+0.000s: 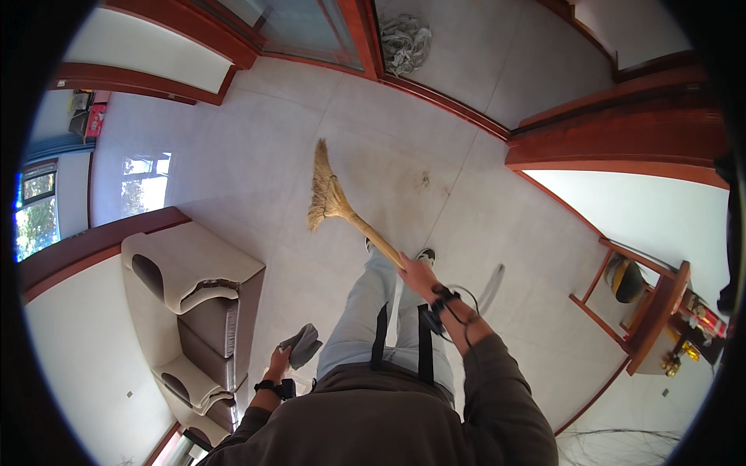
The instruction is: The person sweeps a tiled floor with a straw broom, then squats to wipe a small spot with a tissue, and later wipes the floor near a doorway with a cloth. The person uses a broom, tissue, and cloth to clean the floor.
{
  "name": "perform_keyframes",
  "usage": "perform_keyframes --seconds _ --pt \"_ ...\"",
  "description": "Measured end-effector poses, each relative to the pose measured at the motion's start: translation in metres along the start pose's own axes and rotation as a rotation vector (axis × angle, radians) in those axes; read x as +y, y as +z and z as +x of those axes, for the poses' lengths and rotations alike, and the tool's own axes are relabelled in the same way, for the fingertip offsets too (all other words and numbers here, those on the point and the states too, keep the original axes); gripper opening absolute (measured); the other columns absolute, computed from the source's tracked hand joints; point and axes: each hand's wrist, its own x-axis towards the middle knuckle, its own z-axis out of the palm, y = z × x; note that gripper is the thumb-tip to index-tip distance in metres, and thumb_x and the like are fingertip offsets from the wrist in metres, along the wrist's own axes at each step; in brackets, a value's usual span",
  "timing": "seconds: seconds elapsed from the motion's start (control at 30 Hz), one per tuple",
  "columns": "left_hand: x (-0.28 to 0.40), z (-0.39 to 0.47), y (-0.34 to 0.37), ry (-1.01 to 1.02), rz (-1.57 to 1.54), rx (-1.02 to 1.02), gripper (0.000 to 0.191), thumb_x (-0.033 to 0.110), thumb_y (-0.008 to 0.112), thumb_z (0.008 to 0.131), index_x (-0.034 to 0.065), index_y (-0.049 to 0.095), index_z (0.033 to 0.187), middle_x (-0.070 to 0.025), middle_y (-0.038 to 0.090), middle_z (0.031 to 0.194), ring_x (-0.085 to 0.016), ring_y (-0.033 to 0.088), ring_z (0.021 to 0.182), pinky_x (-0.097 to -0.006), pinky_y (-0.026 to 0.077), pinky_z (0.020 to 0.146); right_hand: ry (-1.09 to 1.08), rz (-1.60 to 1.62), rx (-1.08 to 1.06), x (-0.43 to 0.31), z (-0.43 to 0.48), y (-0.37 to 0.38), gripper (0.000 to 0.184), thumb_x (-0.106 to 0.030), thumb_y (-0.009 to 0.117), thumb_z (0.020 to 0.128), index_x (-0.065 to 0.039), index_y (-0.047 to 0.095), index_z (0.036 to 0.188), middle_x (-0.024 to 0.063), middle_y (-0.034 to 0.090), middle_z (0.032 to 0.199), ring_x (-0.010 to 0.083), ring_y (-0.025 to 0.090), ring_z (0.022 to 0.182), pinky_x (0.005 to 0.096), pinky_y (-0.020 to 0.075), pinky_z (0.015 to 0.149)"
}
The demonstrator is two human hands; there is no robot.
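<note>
My right hand (417, 274) grips the handle of a straw broom (337, 201) in front of my legs. The broom's bristle head fans out ahead and to the left over the pale tiled floor (262, 169); whether it touches the tiles I cannot tell. Low at my left side, my left hand (280, 362) holds a crumpled grey cloth (301, 346). A small patch of brown debris (426, 178) lies on the floor to the right of the broom head.
A beige and brown sofa (192, 279) lines the left wall. On the right stands a wooden table (655, 326) bearing several items. Ahead runs a red-brown sliding-door track (443, 106), with a heap of grey-white strips (405, 45) beyond it. A doorway opens at the left.
</note>
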Motion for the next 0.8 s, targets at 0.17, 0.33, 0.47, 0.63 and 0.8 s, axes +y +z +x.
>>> perform_keyframes --seconds 0.17,0.33,0.47,0.63,0.8 --pt "-0.045 0.019 -0.015 0.018 -0.035 0.004 0.048 0.027 0.061 0.084 -0.0031 0.048 0.119 -0.0179 0.061 0.1 -0.022 0.06 0.087 -0.033 0.048 0.073 0.069 -0.145 -0.005 -0.003 0.073 0.003 0.032 -0.025 0.054 0.081 -0.007 0.054 0.107 0.0197 0.063 0.076 0.0389 0.062 0.073 0.049 0.0499 0.065" --pt "-0.056 0.002 -0.011 -0.045 0.027 0.029 0.046 0.027 0.061 0.084 -0.0033 0.05 0.117 -0.0179 0.062 0.1 -0.023 0.061 0.087 -0.0336 0.048 0.073 0.293 -0.002 0.027 0.045 0.05 -0.037 0.034 -0.028 0.052 0.082 -0.011 0.053 0.112 0.0161 0.062 0.072 0.0303 0.062 0.06 0.0421 0.0505 0.054" --pt "-0.033 -0.017 0.009 0.017 0.109 -0.05 0.042 0.022 0.056 0.088 -0.0079 0.047 0.116 -0.0199 0.058 0.103 -0.025 0.059 0.091 -0.0343 0.049 0.076 0.568 0.389 0.02 0.07 -0.001 -0.068 0.027 -0.027 0.053 0.086 -0.009 0.051 0.107 0.0074 0.053 0.057 0.0171 0.053 0.041 0.0309 0.0427 0.035" --pt "-0.01 -0.024 0.022 -0.021 0.059 -0.058 0.047 0.024 0.057 0.087 -0.0089 0.046 0.118 -0.0213 0.058 0.103 -0.027 0.059 0.091 -0.035 0.048 0.075 0.648 0.464 0.058 0.066 -0.066 -0.08 0.023 -0.026 0.051 0.09 -0.009 0.05 0.106 0.0044 0.05 0.053 0.0138 0.051 0.04 0.0298 0.0424 0.034" --pt "-0.025 -0.01 0.025 0.025 -0.001 -0.028 0.043 0.025 0.059 0.085 -0.0044 0.05 0.115 -0.0164 0.061 0.095 -0.022 0.06 0.082 -0.0334 0.048 0.068 0.545 0.296 0.014 0.038 -0.138 -0.08 0.054 -0.029 0.052 0.09 -0.007 0.034 0.136 0.0106 0.058 0.057 0.0174 0.056 0.041 0.0308 0.0455 0.036"
